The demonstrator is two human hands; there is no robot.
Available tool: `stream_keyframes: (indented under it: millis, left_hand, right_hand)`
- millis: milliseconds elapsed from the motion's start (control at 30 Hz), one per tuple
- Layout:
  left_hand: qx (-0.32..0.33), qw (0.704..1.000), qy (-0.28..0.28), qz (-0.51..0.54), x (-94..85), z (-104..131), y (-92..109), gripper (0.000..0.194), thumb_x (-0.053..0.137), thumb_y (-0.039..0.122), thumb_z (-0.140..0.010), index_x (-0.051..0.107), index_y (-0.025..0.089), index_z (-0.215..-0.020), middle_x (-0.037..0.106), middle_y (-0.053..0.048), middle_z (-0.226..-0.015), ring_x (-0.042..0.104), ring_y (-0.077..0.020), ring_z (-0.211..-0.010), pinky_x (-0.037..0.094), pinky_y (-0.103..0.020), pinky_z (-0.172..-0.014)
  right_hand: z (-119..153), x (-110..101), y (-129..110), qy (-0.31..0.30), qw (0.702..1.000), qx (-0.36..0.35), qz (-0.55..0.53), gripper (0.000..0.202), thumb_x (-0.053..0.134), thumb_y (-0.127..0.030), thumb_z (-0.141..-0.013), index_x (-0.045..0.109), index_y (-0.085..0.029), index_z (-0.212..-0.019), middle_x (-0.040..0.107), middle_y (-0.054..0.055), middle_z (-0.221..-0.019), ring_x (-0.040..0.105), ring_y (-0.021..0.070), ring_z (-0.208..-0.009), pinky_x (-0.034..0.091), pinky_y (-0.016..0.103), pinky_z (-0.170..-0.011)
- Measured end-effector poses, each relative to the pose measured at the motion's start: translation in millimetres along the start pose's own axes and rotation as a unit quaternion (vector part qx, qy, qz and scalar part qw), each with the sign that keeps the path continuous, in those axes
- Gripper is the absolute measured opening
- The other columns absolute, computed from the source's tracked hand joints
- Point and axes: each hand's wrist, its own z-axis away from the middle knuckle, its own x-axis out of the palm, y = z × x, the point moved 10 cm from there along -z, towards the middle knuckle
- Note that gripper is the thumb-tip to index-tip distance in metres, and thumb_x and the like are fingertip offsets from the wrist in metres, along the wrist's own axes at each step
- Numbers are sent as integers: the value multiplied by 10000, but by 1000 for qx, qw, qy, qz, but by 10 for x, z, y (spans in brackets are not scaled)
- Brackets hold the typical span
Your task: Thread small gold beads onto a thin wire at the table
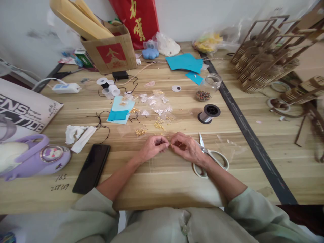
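Note:
My left hand [155, 147] and my right hand [186, 147] meet fingertip to fingertip just above the table, both pinched closed. A thin pale thread [150, 164] hangs below the left hand. Between the right fingers shows a fine gold strand [180, 144], too small to make out fully; it reaches toward the left fingertips. Beyond the hands lie small heaps of gold beads [140, 132] and other gold findings [159, 126]. White-handled scissors [219, 159] lie partly under my right forearm. A spool of fine grey thread [208, 114] stands farther right.
Small plastic bags [158, 103] and blue paper pieces [118, 111] lie ahead. A jar of mixed beads [204, 96] stands behind the spool. A black phone [91, 168] and a purple bottle [35, 157] are at left, bamboo baskets [263, 67] at right.

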Motion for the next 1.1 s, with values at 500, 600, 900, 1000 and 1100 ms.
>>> stream_keyframes:
  millis: [500, 600, 900, 1000, 1100]
  left_hand:
    - [-24, 1000, 0, -14, -3, -9, -23, 258, 679, 354, -716, 598, 111, -747, 565, 12, -589, 526, -75, -513, 441, -195, -502]
    - [-29, 1000, 2, -10, 3, -3, -19, 259, 677, 354, -718, 599, 112, -769, 575, 9, -605, 532, -75, -520, 443, -195, -509]
    - [-12, 1000, -6, -5, 21, 0, 14, 233, 667, 332, -733, 590, 113, -759, 575, 13, -621, 525, -66, -527, 445, -192, -531]
    - [-8, 1000, -5, -5, 21, 1, 23, 231, 659, 331, -741, 589, 111, -761, 570, 13, -620, 526, -67, -530, 446, -193, -531]
    - [-8, 1000, -3, -4, 19, 1, 19, 241, 665, 339, -733, 587, 113, -764, 568, 12, -622, 529, -71, -530, 444, -195, -523]
  right_hand:
    - [24, -34, 114, 38, 998, 53, -14, 69, 577, -231, -825, 560, -179, -782, 675, 29, -893, 510, 73, -555, 420, 205, -520]
    - [36, -30, 157, 41, 995, 81, -36, 98, 587, -262, -824, 564, -178, -779, 683, 29, -883, 468, 58, -494, 411, 203, -488]
    - [38, 57, 263, 16, 987, 119, -106, 129, 603, -275, -814, 586, -176, -894, 622, 2, -695, 563, 104, -595, 459, 206, -537]
    - [31, 73, 251, 7, 988, 114, -101, 134, 592, -275, -821, 604, -172, -907, 636, 12, -726, 566, 106, -613, 459, 209, -548]
    - [32, 91, 233, -8, 989, 113, -94, 157, 582, -285, -830, 617, -167, -927, 648, 20, -745, 565, 109, -613, 451, 211, -540]
